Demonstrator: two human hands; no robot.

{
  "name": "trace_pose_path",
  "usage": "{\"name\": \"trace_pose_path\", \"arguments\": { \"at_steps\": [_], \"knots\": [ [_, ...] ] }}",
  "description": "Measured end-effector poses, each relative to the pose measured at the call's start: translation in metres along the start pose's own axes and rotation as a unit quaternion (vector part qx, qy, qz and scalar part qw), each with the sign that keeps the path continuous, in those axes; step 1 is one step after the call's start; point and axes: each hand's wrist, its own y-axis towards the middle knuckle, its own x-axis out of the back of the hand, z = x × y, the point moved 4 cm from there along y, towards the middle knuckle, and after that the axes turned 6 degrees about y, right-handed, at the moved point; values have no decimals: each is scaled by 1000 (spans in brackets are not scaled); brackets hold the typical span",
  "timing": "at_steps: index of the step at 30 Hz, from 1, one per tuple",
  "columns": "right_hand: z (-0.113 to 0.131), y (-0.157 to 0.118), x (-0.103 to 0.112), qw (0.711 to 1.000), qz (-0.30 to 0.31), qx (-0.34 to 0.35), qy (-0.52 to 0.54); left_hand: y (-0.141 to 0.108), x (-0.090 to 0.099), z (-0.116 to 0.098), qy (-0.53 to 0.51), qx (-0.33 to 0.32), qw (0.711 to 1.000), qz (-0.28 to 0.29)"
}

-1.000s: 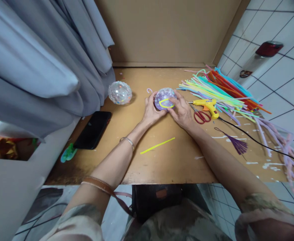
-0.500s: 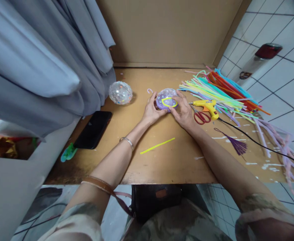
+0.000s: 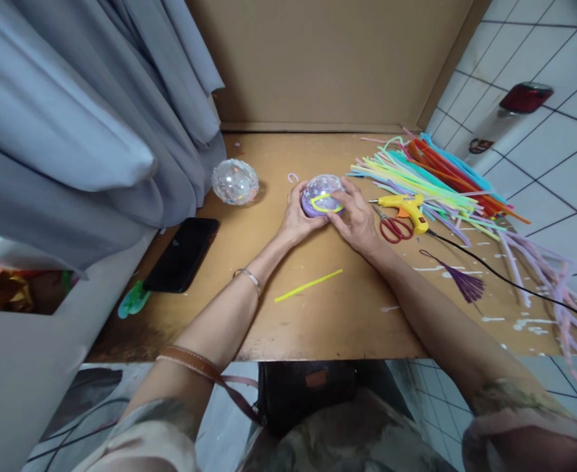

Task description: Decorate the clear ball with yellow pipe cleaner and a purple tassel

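My left hand [image 3: 297, 213] is wrapped round the left side of a clear ball with a purple lower part [image 3: 310, 204]. A bent yellow pipe cleaner [image 3: 317, 201] lies in an open curve against the front of the ball. At the ball's right side, my right hand [image 3: 356, 213] has a finger and thumb on the right end of this yellow piece, and other fingers rest behind the ball. Close to my forearms, a straight yellow pipe cleaner [image 3: 308, 286] lies on the table. A small pale hook-shaped piece [image 3: 293, 177] sits just beyond my left hand.
Left on the table [image 3: 269, 334] are a second clear ball [image 3: 235, 181], a black phone [image 3: 182, 254] and a green-blue item [image 3: 134, 299]. To the right lie a yellow glue gun [image 3: 406, 206] with cord, red-handled scissors [image 3: 397, 229], a purple tassel [image 3: 465, 283] and many pipe cleaners [image 3: 446, 177].
Both hands and the ball have shifted very slightly to the left. The bent yellow pipe cleaner stays against the ball under my right fingers.
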Motion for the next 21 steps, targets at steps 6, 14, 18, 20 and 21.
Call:
{"name": "trace_pose_path", "arguments": {
  "at_steps": [6, 14, 18, 20, 21],
  "knots": [
    [2, -1, 0, 1000, -5, -7, -15, 1, -1, 2, -59, 13, 997, 38],
    [0, -3, -4, 1000, -7, -2, -24, 0, 6, 2, -79, 35, 994, 62],
    [2, -2, -4, 1000, -2, 1, -19, -1, 6, -3, -92, 46, 993, 51],
    [3, -1, -4, 1000, 4, 2, -22, -1, 6, -5, -94, 53, 993, 43],
    [3, -1, -4, 1000, 8, 2, -23, -2, 6, -6, -92, 54, 993, 40]
  ]
}}
